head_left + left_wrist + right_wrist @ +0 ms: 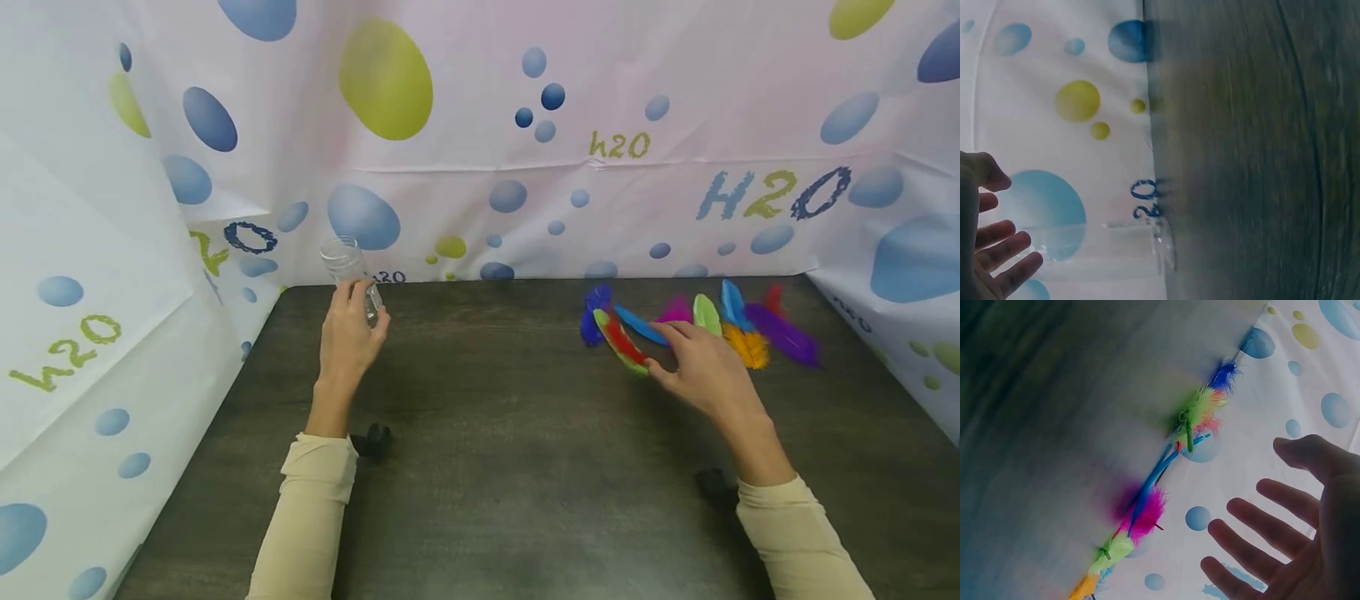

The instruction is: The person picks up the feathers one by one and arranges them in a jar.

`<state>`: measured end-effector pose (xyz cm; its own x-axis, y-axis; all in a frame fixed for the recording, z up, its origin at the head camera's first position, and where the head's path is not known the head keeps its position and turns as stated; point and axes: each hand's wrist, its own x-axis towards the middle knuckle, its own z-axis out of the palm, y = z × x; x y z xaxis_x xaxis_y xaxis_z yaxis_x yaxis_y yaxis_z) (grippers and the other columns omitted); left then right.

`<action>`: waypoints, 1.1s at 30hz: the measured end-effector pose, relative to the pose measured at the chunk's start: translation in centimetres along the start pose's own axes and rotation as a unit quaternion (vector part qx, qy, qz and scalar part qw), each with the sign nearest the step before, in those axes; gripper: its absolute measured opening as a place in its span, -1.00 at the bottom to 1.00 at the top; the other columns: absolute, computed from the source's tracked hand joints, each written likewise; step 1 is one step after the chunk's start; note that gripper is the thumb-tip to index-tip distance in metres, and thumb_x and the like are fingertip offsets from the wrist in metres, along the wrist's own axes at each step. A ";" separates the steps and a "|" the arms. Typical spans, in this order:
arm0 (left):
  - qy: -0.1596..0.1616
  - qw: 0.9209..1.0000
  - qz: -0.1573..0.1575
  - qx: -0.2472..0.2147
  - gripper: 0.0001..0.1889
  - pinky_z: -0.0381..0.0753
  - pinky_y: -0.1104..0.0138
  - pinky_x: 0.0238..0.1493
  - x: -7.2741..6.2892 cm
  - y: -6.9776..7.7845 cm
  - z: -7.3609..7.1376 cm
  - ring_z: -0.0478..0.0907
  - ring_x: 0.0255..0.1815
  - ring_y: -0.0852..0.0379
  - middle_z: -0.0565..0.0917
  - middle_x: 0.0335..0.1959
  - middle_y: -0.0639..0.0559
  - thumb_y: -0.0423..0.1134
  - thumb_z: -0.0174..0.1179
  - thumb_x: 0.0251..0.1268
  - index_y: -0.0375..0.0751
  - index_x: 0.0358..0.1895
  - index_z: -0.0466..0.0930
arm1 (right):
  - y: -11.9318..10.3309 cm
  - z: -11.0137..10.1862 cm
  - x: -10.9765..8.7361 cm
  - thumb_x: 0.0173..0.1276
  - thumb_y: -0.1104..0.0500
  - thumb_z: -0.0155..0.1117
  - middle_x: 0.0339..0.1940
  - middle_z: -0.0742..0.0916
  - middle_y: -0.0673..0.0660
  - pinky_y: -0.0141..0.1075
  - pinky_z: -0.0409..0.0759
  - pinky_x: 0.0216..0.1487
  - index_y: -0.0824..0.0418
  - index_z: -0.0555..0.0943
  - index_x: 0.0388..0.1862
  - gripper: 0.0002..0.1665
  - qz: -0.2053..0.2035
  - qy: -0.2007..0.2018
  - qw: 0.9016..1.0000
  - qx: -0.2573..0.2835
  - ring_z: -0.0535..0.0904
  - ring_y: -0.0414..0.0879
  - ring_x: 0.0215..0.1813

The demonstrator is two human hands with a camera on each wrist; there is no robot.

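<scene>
A clear cylindrical glass vessel [340,252] stands upright at the back left of the table. My left hand [351,333] is close in front of it, thumb apart from the fingers; in the left wrist view the fingers are loosely extended beside the glass [1110,250], and contact cannot be made out. On the right, my right hand [701,367] hovers over a row of coloured feathers, fingers spread and holding nothing. Nearest to it are a red-and-green feather [621,343], a blue feather [640,325] and a magenta feather [1147,515].
A dark blue feather [597,304] marks the row's left end; orange [746,346] and purple [783,335] feathers lie at its right. Behind the dark wooden table [487,433] hangs a white sheet [465,108] printed with bubbles, which also covers both sides.
</scene>
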<state>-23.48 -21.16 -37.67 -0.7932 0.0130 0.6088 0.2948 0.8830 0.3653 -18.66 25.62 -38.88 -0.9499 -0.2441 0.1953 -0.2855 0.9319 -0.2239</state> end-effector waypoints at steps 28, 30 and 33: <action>0.069 0.946 -0.247 -0.199 -0.13 0.12 0.05 0.63 3.4 -4.0 1.9 0.14 0.58 -0.26 0.15 0.53 -0.37 -0.38 0.26 0.29 -0.38 0.62 0.01 | 0.8 -0.6 -1.0 0.34 0.11 0.46 0.02 0.69 0.51 -0.18 0.53 -0.62 0.46 0.54 0.27 -0.36 0.041 0.020 0.999 0.009 0.50 0.02 -0.57; 0.066 0.942 -0.257 -0.203 -0.13 0.15 0.03 0.62 3.6 -4.2 2.0 0.15 0.57 -0.27 0.15 0.53 -0.36 -0.38 0.26 0.30 -0.38 0.62 0.01 | 0.8 -0.6 -0.9 0.34 0.11 0.45 0.02 0.69 0.51 -0.22 0.47 -0.66 0.46 0.54 0.28 -0.36 0.042 0.019 0.999 0.010 0.44 -0.02 -0.60; 0.058 0.939 -0.266 -0.208 -0.15 0.17 0.00 0.60 3.9 -4.4 2.1 0.17 0.56 -0.27 0.18 0.54 -0.35 -0.39 0.26 0.30 -0.38 0.61 0.04 | 0.8 -0.6 -0.8 0.34 0.12 0.45 -0.02 0.69 0.49 -0.23 0.43 -0.68 0.47 0.53 0.27 -0.36 0.041 0.027 0.999 0.009 0.42 -0.04 -0.61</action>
<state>-29.01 -23.97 -38.35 -0.8305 -0.4515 0.3262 0.0749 0.4898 0.8686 -18.03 26.75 -38.62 -0.9622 -0.1508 0.2270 -0.2087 0.9433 -0.2581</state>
